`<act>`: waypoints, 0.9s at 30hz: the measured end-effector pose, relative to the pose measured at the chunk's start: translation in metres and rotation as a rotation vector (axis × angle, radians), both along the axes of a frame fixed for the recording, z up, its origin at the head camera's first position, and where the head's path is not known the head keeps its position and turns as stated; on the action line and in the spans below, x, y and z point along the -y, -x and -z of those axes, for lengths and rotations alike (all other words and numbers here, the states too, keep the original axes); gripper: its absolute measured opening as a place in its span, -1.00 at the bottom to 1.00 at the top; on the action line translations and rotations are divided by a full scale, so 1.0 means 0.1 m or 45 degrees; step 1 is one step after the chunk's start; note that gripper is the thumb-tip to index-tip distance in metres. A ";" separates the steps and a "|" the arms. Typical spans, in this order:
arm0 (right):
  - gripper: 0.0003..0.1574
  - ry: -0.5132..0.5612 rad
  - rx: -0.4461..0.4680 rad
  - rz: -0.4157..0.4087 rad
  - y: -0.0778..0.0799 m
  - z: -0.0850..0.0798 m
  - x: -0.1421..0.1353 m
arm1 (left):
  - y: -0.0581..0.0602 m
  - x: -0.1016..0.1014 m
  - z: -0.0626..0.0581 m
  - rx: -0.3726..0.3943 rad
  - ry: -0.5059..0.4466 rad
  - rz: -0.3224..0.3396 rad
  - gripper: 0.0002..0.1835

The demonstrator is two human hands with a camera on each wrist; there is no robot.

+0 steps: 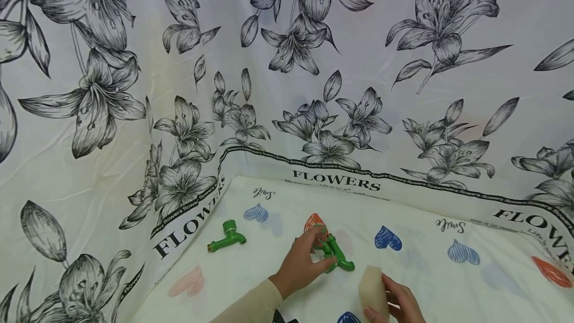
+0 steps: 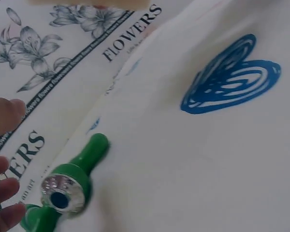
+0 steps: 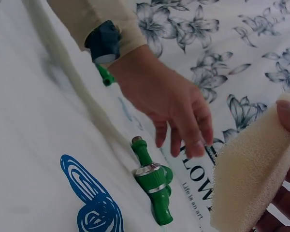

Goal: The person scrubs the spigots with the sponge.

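Observation:
Two green plastic taps lie on the white cloth. The nearer tap point(image 1: 343, 258) is partly covered by my left hand point(image 1: 302, 265) in the head view. In the right wrist view, that hand hovers beside the same tap point(image 3: 157, 193) with its fingers spread and nothing between them. A brass-coloured end and silver collar show there; a round silver knob with a blue centre shows in the left wrist view. My right hand point(image 1: 401, 303) grips a beige, porous sponge block point(image 3: 249, 169), thumb on one face and fingers behind. To the left lies the other tap point(image 1: 228, 238).
A white cloth point(image 1: 269, 283) printed with blue, red and pink hearts covers the surface. Behind and to the left rises a white curtain point(image 1: 367, 64) with black flower drawings and a lettered border. A dark band point(image 3: 104, 41) sits on my left sleeve.

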State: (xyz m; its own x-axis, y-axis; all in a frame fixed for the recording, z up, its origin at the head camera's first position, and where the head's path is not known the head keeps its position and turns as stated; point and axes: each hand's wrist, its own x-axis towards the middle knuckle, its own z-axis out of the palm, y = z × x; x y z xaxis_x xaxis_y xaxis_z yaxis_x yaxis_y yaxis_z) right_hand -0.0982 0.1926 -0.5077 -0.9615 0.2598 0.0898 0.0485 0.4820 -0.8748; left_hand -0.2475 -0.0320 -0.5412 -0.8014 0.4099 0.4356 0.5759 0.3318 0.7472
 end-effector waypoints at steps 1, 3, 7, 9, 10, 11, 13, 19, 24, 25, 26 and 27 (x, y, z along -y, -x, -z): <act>0.03 0.000 0.007 0.002 0.00 0.00 0.00 | 0.00 -0.02 0.07 0.030 0.036 -0.014 -0.19; 0.04 0.011 0.015 0.005 -0.01 0.01 -0.02 | 0.00 -0.05 0.20 0.091 0.102 -0.036 -0.19; 0.05 0.037 0.050 0.004 0.01 0.04 -0.04 | 0.03 -0.09 0.42 0.207 0.165 -0.073 -0.20; 0.05 0.042 0.070 0.002 0.01 0.06 -0.05 | 0.05 -0.09 0.50 0.259 0.165 -0.090 -0.26; 0.05 0.046 0.080 0.002 0.02 0.07 -0.05 | 0.05 -0.09 0.53 0.267 0.160 -0.094 -0.30; 0.07 0.051 0.086 0.003 0.02 0.08 -0.05 | 0.06 -0.09 0.56 0.259 0.157 -0.101 -0.36; 0.08 0.059 0.103 0.005 0.03 0.09 -0.06 | 0.07 -0.07 0.59 0.221 0.133 -0.102 -0.47; 0.14 0.074 0.135 0.022 0.04 0.11 -0.06 | 0.07 -0.01 0.58 0.116 0.000 -0.085 -0.57; 0.13 0.043 0.093 0.038 0.03 0.08 -0.06 | 0.07 0.05 0.40 0.116 -0.144 -0.071 -0.53; 0.11 0.041 0.080 0.039 0.03 0.07 -0.07 | 0.07 0.06 0.34 0.123 -0.177 -0.064 -0.52; 0.11 0.038 0.075 0.038 0.04 0.06 -0.07 | 0.06 0.07 0.28 0.131 -0.211 -0.056 -0.51; 0.11 0.037 0.077 0.036 0.04 0.05 -0.08 | 0.06 0.08 0.21 0.138 -0.248 -0.048 -0.52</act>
